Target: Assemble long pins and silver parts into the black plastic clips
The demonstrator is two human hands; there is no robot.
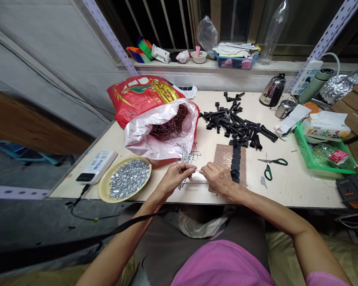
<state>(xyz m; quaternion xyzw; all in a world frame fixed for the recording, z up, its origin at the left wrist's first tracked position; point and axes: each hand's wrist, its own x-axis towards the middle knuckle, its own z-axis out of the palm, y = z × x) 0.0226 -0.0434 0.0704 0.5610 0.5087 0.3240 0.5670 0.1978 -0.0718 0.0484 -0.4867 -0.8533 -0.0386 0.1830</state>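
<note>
Around the red plastic sack [134,93] I see a pale surface [286,194], set against a white wall [44,47] and a barred window [167,24]. The sack lies with its mouth toward my camera, showing reddish-brown rods [171,125] inside. In front of the sack, slightly to its right, I have the left hand [176,176] and the right hand [219,178] pinched on a thin metal pin [198,171] that bridges their fingertips. Loose silver pins [187,155] lie at the sack's mouth. To its front left I find a yellow bowl [102,191] of small metal washers [129,178], with a white device [98,166] just beside it.

Right of the sack are a heap of black plastic clips [231,123], corrugated cardboard [242,161] carrying black pieces [235,159], green-handled scissors [279,161] and, farther off, a green basket [304,159]. Behind and right of it I spot a kettle [270,92] and, on the windowsill [274,68], a blue basket [235,62]. Grey floor [14,222] shows left of the sack, below the surface.
</note>
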